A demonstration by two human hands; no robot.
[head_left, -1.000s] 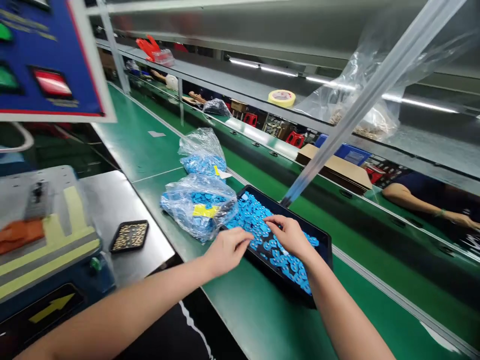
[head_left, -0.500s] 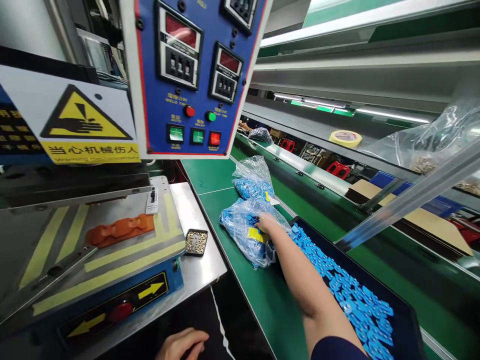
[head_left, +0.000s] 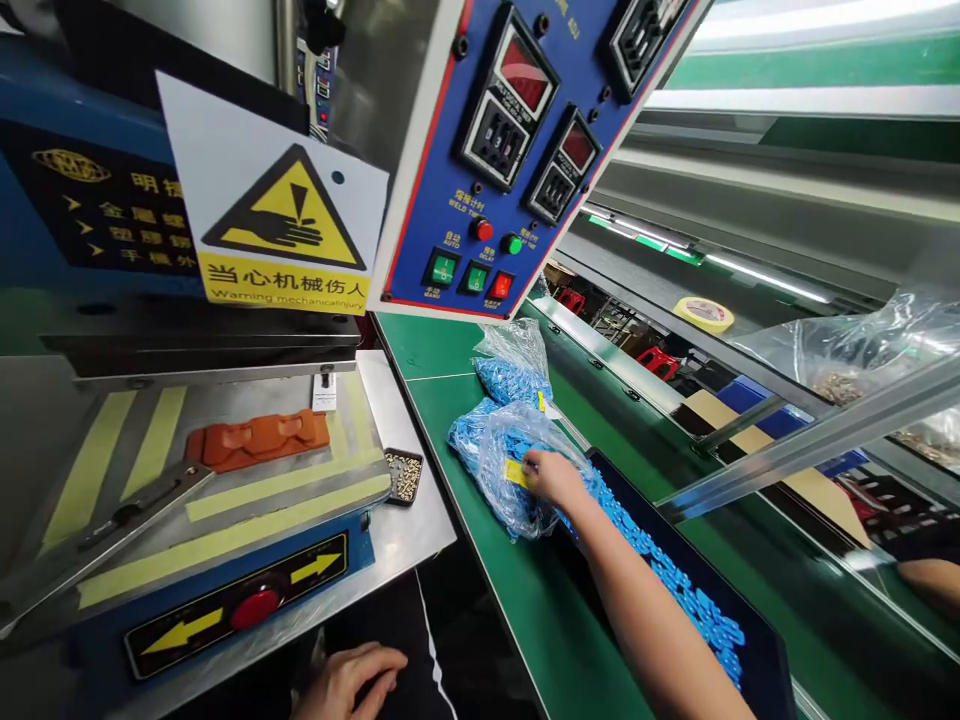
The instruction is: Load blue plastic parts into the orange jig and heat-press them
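My right hand (head_left: 551, 478) is at the near bag of blue parts (head_left: 491, 440), its curled fingers on the clear plastic beside a yellow label (head_left: 516, 473). What the fingertips pinch is too small to make out. Low in the view, my left hand (head_left: 352, 680) hovers over dark cloth, fingers loosely bent and apart, holding nothing. A black tray (head_left: 769, 640) with many loose blue pieces (head_left: 690, 590) lies under and beyond my right forearm. Behind the near bag lies another bag of blue parts (head_left: 514, 370).
At left stands a press with a blue control panel (head_left: 480, 190), an orange fixture (head_left: 259, 440) and a red button (head_left: 256, 607). A small dish of brass pieces (head_left: 403, 476) sits beside it. Yellow tape (head_left: 703, 314) rests on the shelf. Another person's arm (head_left: 930, 580) shows at right.
The view has shifted, moving the press and panel rightward in the picture. My right hand has moved off the blue parts at the bag's opening and onto the plastic by the label.
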